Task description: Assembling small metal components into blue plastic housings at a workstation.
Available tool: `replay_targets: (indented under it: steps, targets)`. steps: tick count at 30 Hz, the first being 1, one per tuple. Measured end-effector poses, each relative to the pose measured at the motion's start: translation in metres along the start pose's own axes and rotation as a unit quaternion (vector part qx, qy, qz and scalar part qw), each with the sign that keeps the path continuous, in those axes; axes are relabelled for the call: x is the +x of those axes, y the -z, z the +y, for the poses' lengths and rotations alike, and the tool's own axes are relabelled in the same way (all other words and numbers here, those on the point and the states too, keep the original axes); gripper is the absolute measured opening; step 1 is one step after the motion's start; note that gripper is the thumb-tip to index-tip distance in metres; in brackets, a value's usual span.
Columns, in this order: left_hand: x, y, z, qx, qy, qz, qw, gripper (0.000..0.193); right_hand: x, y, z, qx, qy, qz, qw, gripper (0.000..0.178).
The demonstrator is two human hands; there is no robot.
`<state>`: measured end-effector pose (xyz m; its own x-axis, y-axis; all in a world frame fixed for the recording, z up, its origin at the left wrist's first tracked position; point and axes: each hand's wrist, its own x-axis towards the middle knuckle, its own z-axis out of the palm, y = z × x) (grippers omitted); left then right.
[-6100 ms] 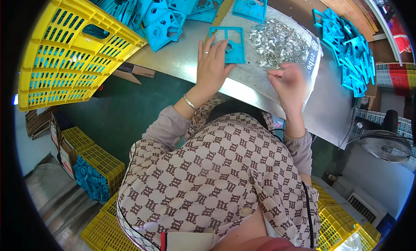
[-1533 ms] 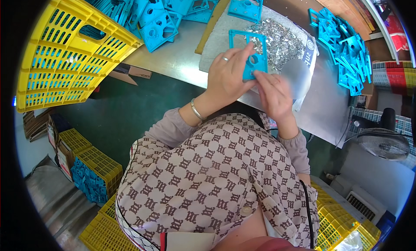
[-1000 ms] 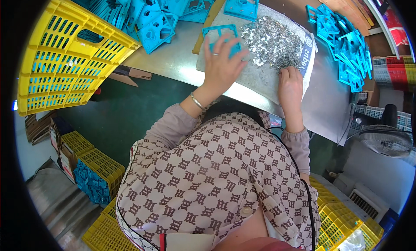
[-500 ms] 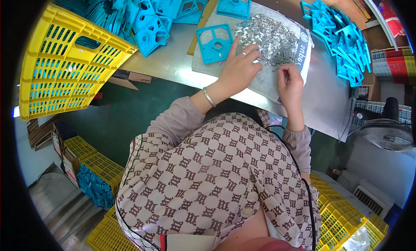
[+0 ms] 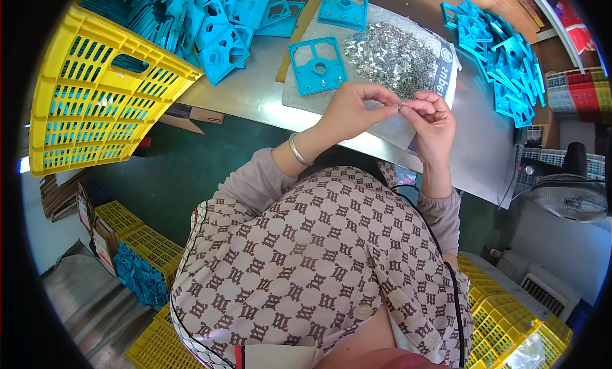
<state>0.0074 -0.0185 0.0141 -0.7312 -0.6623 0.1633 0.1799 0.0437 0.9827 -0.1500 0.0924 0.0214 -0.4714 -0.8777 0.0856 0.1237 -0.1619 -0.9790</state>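
Note:
My left hand (image 5: 360, 111) and my right hand (image 5: 437, 125) meet over the near edge of the bench. Thumb and forefinger of each are pinched together at a tiny metal part (image 5: 400, 107), mostly covered by the fingertips; its exact kind is too small to tell. Just beyond the hands lies a heap of small silvery metal parts (image 5: 389, 53), screw-like pieces among them, on a flattened white sack (image 5: 446, 82). Left of the heap, a square blue plastic frame (image 5: 306, 80) with a central ring lies flat, small metal pieces on its near side. A second blue frame (image 5: 343, 18) lies farther back.
Blue plastic frames (image 5: 220, 53) are piled at the back left, beside a tilted yellow crate (image 5: 115, 101). More blue frames (image 5: 510, 63) lie heaped at the right. A small fan (image 5: 567, 197) stands past the bench's right end. Yellow crates (image 5: 503, 311) stand low on both sides.
My left hand has drawn back from beside the blue frame and heap, moving right to meet my right hand. Their fingertips now come together on the tiny part; the frames have stayed put.

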Motion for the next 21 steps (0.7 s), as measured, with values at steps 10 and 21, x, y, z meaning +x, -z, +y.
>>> replay_targets:
  steps: [10,21]
  targets:
    - [-0.007,0.013,0.006,0.041,0.075,-0.023,0.996,0.035,0.002,-0.006,-0.002,-0.064,0.032,-0.057,0.996,0.039]
    - [-0.030,0.071,-0.036,0.515,-0.127,0.202,0.823,0.086,0.009,-0.022,0.010,-0.148,0.103,-0.037,0.983,0.037]
